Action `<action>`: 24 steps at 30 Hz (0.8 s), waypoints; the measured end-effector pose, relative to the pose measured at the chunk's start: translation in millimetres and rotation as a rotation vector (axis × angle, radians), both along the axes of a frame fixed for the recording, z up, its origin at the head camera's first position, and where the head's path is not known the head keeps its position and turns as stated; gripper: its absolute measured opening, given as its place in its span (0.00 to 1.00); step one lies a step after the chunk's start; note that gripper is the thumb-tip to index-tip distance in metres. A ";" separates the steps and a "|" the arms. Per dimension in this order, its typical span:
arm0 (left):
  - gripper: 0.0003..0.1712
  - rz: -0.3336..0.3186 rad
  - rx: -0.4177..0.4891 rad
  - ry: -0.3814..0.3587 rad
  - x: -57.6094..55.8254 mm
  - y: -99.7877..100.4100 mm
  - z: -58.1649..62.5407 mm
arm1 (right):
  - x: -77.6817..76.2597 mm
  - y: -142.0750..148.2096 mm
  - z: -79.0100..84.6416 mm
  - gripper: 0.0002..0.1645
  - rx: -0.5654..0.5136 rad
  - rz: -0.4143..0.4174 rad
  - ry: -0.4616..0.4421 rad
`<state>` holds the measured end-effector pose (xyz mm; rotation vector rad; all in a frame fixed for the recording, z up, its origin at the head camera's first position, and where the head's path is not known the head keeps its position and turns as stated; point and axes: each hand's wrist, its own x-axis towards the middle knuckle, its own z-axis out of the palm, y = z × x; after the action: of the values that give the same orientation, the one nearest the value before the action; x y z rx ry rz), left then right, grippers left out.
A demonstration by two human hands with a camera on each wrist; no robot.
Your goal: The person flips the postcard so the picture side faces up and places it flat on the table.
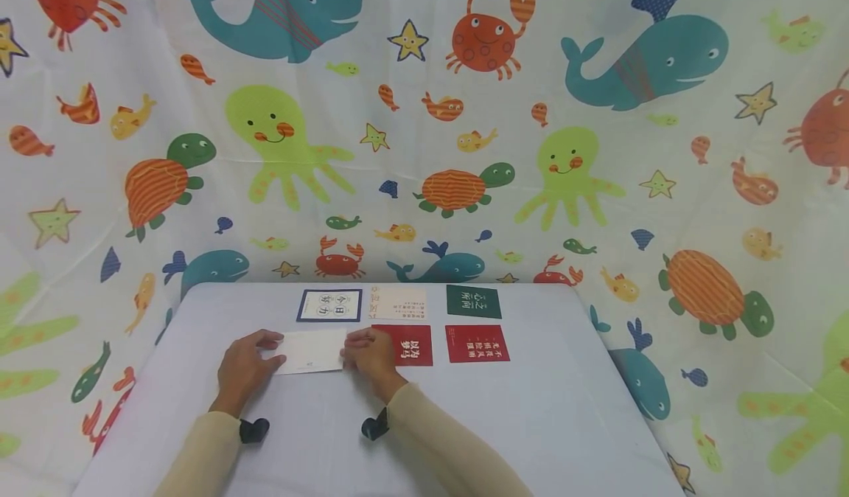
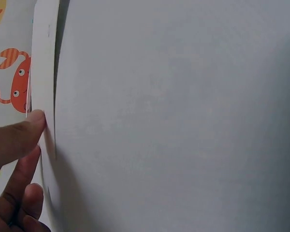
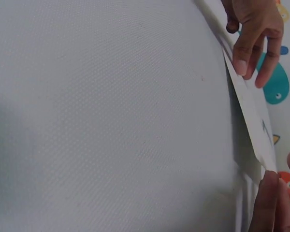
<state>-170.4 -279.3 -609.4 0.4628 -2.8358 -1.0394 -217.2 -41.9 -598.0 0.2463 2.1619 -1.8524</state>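
A small white card (image 1: 310, 352) with a tiny mark near its lower edge is between my two hands in the head view. My left hand (image 1: 245, 368) holds its left end, thumb and fingers at the edge. At the opposite end, my right hand (image 1: 373, 360) pinches the card with its fingertips. In the right wrist view the card (image 3: 251, 118) is seen nearly edge-on, slanted above the white surface with a shadow beneath. The left wrist view shows the left thumb (image 2: 26, 130) against the card. Right beside the right hand lies a red card (image 1: 414, 348), which that hand partly covers.
Across the back of the white table (image 1: 464, 431) lie a blue-bordered card (image 1: 329, 315), a cream card (image 1: 398, 304) and a green card (image 1: 474, 302). Another red card (image 1: 477, 343) lies on the right. A curtain (image 1: 411, 143) printed with sea animals hangs behind.
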 end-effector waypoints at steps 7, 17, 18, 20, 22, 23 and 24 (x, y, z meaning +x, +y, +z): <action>0.23 -0.006 -0.004 0.019 0.5 0.7 -2.8 | -1.4 -3.6 4.1 0.11 -0.009 0.011 0.008; 0.21 -0.008 0.009 0.021 1.8 -0.6 -5.1 | -0.9 -5.3 3.1 0.09 0.020 0.047 -0.014; 0.21 -0.006 0.008 0.021 2.3 -0.8 -4.8 | -1.0 -4.9 2.5 0.09 0.019 0.046 -0.009; 0.19 -0.003 0.012 0.021 3.8 -1.3 -3.5 | -1.1 -3.9 1.9 0.08 0.013 0.042 -0.008; 0.19 0.002 0.020 0.022 5.5 -2.0 -1.9 | -1.6 -3.1 1.2 0.07 0.007 0.040 -0.008; 0.18 0.005 0.027 0.023 6.7 -1.8 -0.5 | -1.5 -2.7 1.1 0.06 0.006 0.041 -0.007; 0.18 0.008 0.033 0.022 7.5 -1.9 0.6 | -1.5 -2.4 0.9 0.06 0.005 0.042 -0.005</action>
<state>-162.8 -281.2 -608.8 0.4620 -2.7990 -1.0846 -218.7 -44.3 -597.1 0.2054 2.1515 -1.8221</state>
